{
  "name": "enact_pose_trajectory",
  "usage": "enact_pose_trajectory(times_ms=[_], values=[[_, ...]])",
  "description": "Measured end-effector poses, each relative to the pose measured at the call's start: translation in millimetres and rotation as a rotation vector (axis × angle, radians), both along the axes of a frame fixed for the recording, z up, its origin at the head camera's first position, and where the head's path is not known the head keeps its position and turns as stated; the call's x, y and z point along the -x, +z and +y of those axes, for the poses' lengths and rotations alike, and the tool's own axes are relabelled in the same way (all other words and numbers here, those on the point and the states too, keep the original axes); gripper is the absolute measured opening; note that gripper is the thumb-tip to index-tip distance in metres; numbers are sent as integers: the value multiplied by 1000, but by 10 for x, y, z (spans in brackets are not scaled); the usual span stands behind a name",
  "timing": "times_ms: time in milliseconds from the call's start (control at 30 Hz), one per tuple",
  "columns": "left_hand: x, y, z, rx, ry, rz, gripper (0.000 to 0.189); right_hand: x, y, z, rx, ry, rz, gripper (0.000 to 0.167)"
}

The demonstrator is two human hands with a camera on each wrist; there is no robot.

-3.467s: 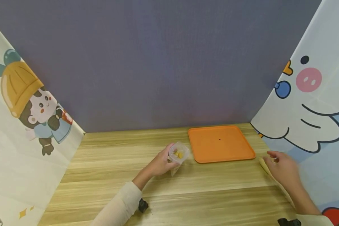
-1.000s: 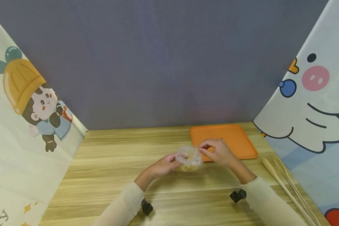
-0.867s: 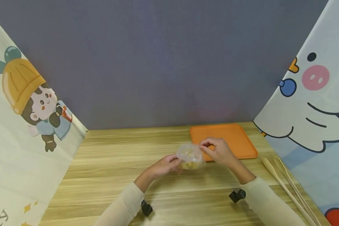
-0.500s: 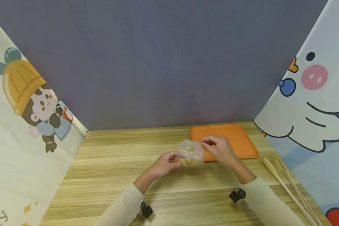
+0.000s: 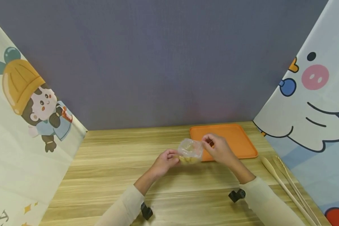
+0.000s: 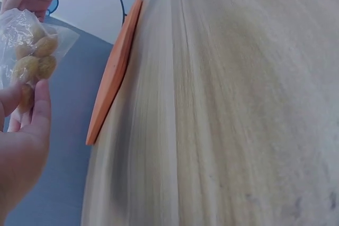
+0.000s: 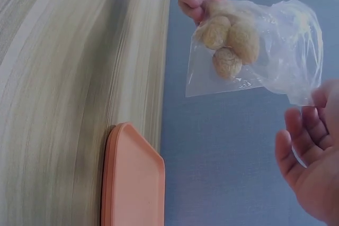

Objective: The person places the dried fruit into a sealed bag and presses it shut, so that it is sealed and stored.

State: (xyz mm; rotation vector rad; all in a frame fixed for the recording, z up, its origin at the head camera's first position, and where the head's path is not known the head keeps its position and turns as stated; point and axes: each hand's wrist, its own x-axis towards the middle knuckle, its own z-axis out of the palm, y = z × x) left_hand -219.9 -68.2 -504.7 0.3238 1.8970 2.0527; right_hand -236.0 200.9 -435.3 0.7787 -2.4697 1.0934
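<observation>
A clear plastic bag hangs between my two hands above the wooden table, its mouth spread apart. Several tan, rounded, wrinkled lumps lie in its lower part; they look like dried fruit or nuts. My left hand pinches the lower end of the bag, thumb and fingers pressing around the lumps in the left wrist view. Between thumb and index finger, my right hand pinches the rim of the bag's mouth. Its other fingers are loosely bent in the right wrist view.
An orange tray lies at the back right of the table, partly behind my right hand. A wooden spoon and a second long-handled wooden utensil lie along the right edge. A grey panel closes the back.
My right hand has come from beside the wooden utensils to the bag's rim. The bag, first held by my left hand alone, is now stretched between both hands and slightly farther back.
</observation>
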Motion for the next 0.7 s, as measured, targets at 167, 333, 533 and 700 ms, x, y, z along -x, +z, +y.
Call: enact_pose_trajectory(times_ms=[167,333,533,700], values=[[16,-24,15,-77,76,-43,21,22,-4,-17,13,-43,-16,4],[41,-27,21,-105,165,-55,12,28,-7,-29,57,-66,6,5],[82,-48,15,-1,226,31,13,46,8,-32,103,-88,54,5],[83,-71,15,99,230,143,13,51,68,-3,108,-119,58,7]])
